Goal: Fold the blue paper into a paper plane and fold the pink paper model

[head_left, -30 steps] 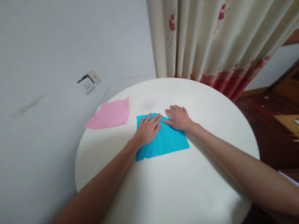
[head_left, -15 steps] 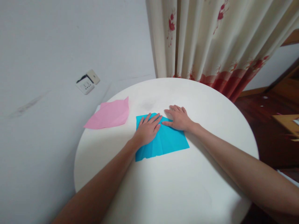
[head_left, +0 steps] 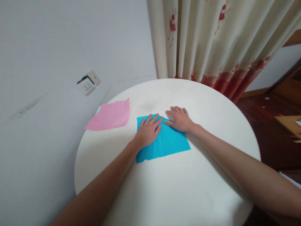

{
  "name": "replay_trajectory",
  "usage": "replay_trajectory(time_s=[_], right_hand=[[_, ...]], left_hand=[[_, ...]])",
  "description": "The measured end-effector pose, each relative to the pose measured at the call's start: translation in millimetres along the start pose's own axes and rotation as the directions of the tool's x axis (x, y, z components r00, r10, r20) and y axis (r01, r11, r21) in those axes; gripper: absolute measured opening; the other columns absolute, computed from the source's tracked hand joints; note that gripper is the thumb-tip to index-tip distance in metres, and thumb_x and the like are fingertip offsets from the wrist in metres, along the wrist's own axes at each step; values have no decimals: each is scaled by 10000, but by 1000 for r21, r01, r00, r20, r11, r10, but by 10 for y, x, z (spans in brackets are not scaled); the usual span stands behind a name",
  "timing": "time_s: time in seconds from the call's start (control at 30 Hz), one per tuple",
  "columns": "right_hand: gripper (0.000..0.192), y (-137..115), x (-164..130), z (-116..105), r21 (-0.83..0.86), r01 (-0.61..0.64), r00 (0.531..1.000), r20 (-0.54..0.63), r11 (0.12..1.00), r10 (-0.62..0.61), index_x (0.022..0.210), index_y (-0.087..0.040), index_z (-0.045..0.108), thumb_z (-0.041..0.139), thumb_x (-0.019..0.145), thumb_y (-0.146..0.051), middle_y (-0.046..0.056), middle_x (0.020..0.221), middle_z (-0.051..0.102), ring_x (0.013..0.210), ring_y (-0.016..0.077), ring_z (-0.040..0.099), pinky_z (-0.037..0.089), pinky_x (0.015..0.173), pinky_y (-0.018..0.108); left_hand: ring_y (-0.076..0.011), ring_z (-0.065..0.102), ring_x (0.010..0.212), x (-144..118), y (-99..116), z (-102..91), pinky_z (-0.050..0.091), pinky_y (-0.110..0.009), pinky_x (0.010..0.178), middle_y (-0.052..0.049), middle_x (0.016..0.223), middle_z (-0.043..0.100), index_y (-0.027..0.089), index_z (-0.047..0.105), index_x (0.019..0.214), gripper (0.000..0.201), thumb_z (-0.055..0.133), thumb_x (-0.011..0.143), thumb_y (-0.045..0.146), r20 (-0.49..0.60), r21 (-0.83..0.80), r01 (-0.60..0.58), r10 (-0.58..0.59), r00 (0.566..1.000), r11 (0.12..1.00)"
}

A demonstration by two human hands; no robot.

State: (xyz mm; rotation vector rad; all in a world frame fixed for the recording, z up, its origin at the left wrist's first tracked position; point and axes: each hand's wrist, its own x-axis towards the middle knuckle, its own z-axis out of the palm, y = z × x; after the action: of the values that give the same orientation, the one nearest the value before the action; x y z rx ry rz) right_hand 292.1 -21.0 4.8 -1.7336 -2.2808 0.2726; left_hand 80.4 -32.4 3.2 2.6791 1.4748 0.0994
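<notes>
left hand [head_left: 148, 131], right hand [head_left: 180, 120] — flat on blue paper [head_left: 168, 143]

A creased turquoise paper sheet [head_left: 164, 142] lies flat at centre frame on the round white table [head_left: 188, 188], its far edge pinned beneath two flat palms.

No legible text, label, brand, number or sign anywhere in the head view. Surfaces checked: the flat turquoise paper sheet [head_left: 164, 142] and the pale pink paper sheet [head_left: 110, 116] are both blank; the round white desk [head_left: 178, 188] is unmarked; the white wall socket plate [head_left: 88, 83] shows only slots; the cream curtain [head_left: 211, 40] carries a red flower print, no lettering.
</notes>
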Motion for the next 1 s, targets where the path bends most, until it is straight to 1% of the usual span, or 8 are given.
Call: replay_trajectory(time_s=[0.13,0.23,0.33,0.57,0.73,0.83,0.93,1.0], right_hand=[[419,3,7,5,-23,6,1000,-19,1000,-7,1374,-260,565,468,996,-414,130,1537,431,1444,357,325,239,1146,615],[359,7,7,8,-20,12,999,-42,1000,-13,1320,-262,603,459,998,-329,125,1503,471,1416,346,368,270,1130,606],[336,9,7,4,-13,19,998,-59,1000,-20,1283,-260,626,462,992,-298,126,1465,508,1382,336,411,295,1116,599],[328,8,14,-4,-4,15,998,-63,1000,-15,1261,-253,640,496,980,-338,125,1450,521,1377,334,417,294,1119,593],[481,-1,-10,-17,5,22,998,-53,1000,-22,1343,-236,591,558,937,-492,147,1503,468,1416,358,367,257,1139,607],[550,-9,-17,-25,5,10,1000,-23,1000,-10,1387,-232,558,566,925,-531,151,1540,426,1446,360,321,225,1154,610],[574,-6,-13,-19,5,8,1000,-16,1000,-8,1408,-225,539,554,931,-542,156,1553,409,1453,357,309,213,1160,606],[530,2,-7,-11,-1,11,1000,-24,1000,-11,1396,-231,549,531,951,-518,151,1548,416,1449,351,317,220,1157,601]], left_hand=[[-310,168,1528,2,-2,0,200,-593,1203,20,1649,230,332,316,1558,510,291,1058,428,2,-6,-1,1,1000,1000],[-307,174,1527,3,-2,0,198,-589,1205,18,1647,238,333,318,1557,508,295,1058,427,0,-4,-2,2,1000,1000],[-309,180,1525,4,-4,2,201,-591,1205,16,1645,248,330,321,1556,509,299,1058,429,-2,-1,-4,4,1000,1000],[-314,183,1524,8,-20,19,206,-603,1198,20,1644,248,331,316,1559,512,287,1057,430,-8,-2,-12,12,1000,1000],[-330,152,1529,2,-22,22,198,-624,1193,33,1641,253,324,310,1562,519,262,1057,433,4,-18,-16,16,1000,1000],[-313,137,1534,-6,-27,22,184,-621,1198,44,1638,256,334,289,1568,518,235,1061,425,9,-36,-41,41,999,998],[-290,130,1538,-12,-29,19,181,-615,1201,49,1638,256,347,271,1572,515,209,1065,415,13,-48,-64,65,998,997],[-288,130,1538,-14,-29,16,185,-619,1199,47,1639,254,350,265,1572,515,206,1064,414,19,-45,-67,68,998,997]])
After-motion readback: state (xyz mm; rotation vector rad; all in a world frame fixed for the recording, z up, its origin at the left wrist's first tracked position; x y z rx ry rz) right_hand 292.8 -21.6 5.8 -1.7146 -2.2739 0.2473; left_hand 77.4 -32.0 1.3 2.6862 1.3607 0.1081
